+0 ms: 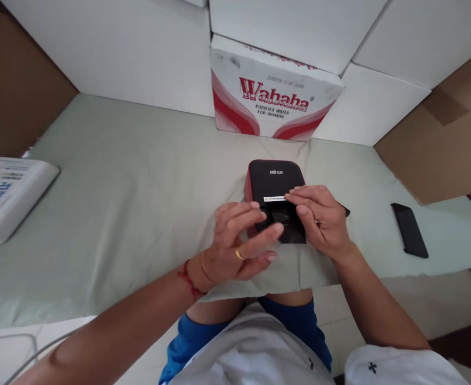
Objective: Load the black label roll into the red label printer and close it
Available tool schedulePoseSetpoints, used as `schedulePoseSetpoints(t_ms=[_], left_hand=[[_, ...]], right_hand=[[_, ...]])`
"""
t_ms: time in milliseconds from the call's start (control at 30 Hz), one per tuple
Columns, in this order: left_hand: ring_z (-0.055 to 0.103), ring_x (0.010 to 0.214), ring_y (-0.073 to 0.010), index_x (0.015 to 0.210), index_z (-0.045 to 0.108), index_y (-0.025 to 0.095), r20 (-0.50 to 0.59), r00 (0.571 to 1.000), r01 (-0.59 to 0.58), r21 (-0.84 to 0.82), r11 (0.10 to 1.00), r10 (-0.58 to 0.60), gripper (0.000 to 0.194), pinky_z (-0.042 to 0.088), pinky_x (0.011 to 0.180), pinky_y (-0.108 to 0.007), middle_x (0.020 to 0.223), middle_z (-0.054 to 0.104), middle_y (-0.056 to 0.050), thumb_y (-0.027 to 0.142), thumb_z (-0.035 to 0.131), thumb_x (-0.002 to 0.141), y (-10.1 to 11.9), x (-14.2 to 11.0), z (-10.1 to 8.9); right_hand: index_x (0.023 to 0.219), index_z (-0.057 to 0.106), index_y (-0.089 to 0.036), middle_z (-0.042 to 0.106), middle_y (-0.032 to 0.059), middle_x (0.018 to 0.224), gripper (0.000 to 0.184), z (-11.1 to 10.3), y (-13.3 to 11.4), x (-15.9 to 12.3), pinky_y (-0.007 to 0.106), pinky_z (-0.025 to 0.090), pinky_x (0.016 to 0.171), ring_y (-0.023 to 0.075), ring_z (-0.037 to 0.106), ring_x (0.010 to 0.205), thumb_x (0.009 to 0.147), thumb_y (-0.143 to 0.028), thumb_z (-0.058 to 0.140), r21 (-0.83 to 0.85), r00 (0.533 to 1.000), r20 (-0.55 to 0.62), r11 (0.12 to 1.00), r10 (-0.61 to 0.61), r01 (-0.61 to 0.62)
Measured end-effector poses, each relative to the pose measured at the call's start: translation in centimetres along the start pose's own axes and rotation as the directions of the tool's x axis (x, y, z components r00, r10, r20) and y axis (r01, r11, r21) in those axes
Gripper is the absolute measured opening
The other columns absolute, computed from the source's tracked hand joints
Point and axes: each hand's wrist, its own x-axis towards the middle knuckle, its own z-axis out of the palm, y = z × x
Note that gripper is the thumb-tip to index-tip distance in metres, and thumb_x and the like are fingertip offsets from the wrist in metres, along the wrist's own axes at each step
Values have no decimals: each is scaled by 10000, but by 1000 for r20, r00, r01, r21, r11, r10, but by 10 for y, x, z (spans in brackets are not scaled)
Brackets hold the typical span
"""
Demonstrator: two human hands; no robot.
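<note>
A small black device (278,179) with red sides and pale lettering on top stands on the cloth-covered table in front of me. A narrow white label strip (274,199) crosses its upper face. Nearer to me is a darker, glossy section, partly covered by my fingers. My left hand (237,243), with a gold ring and a red cord at the wrist, hovers at the device's near left corner, fingers apart. Along its right side lies my right hand (321,219), fingers stretched over the top near the strip. I see nothing held in either hand.
A Wahaha water carton (275,115) stands behind the device, against white boxes (147,53). At the left is a white device with a printed label (14,192). A black phone-like slab (409,230) lies at the right, near a brown cardboard box (448,128).
</note>
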Motion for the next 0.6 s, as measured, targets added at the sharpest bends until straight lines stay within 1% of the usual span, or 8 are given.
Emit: schedulePoseSetpoints(t_ms=[67, 133, 167, 233, 333, 467, 533, 600], left_hand=[[622, 1411, -311, 1706, 375, 353, 72, 993, 99, -41, 994, -96, 628, 444, 1220, -547, 1427, 695, -120, 523, 454, 1107, -9, 4, -2], [619, 1464, -312, 1751, 243, 362, 157, 969, 210, -103, 972, -192, 660, 349, 1301, -597, 1503, 693, -118, 559, 353, 1131, -18, 6, -2], [627, 1468, -307, 1757, 217, 364, 192, 954, 259, -147, 954, -230, 664, 333, 1315, -599, 1495, 710, -114, 560, 340, 1135, -23, 6, -2], [650, 1451, -296, 1759, 215, 356, 228, 932, 335, -240, 911, -283, 656, 380, 1292, -583, 1433, 756, -112, 545, 332, 1141, -28, 5, -1], [681, 1400, -294, 1740, 297, 340, 213, 919, 383, -272, 883, -333, 633, 461, 1212, -556, 1352, 798, -108, 545, 335, 1143, -30, 5, -1], [717, 1321, -298, 1705, 377, 310, 243, 912, 382, -206, 901, -331, 604, 462, 1188, -564, 1295, 817, -115, 493, 430, 1132, -26, 10, -3], [722, 1304, -283, 1691, 382, 312, 251, 905, 401, -229, 887, -345, 605, 483, 1187, -550, 1282, 813, -114, 403, 520, 1110, -26, 9, -2], [699, 1344, -261, 1681, 371, 328, 232, 895, 438, -298, 848, -380, 620, 495, 1215, -530, 1316, 784, -104, 350, 561, 1092, -27, 5, 2]], right_hand=[[1274, 812, -264, 832, 85, 1252, 484, 6, 5, -13, 541, 477, 1253, 246, 762, 1243, 1152, -419, 369, 27, 1000, -24, 1000, 4, -3], [1354, 771, -301, 806, 57, 1347, 564, 11, 10, -24, 587, 311, 1364, 247, 726, 1340, 1160, -449, 262, 36, 999, -12, 999, 34, -34], [1411, 737, -320, 789, 46, 1393, 608, 13, 12, -29, 597, 259, 1386, 250, 698, 1390, 1159, -474, 206, 41, 998, 1, 998, 55, -55], [1581, 592, -332, 755, 48, 1463, 665, 17, 15, -37, 611, 212, 1403, 259, 647, 1463, 1146, -522, 126, 59, 996, 16, 994, 89, -89], [1725, 357, -310, 762, 74, 1454, 663, 21, 19, -44, 613, 237, 1395, 262, 657, 1453, 1143, -519, 118, 71, 995, 2, 992, 102, -102], [1672, 427, -296, 797, 89, 1384, 597, 24, 22, -45, 565, 381, 1331, 262, 701, 1394, 1150, -476, 201, 38, 998, -7, 997, 65, -65], [1669, 418, -284, 790, 105, 1392, 587, 26, 23, -44, 572, 393, 1322, 273, 698, 1396, 1148, -510, 272, 67, 999, -32, 997, 30, -28], [1693, 367, -279, 764, 123, 1434, 650, 28, 23, -43, 608, 375, 1327, 297, 676, 1421, 1124, -593, 374, 112, 999, -52, 994, 6, 0]])
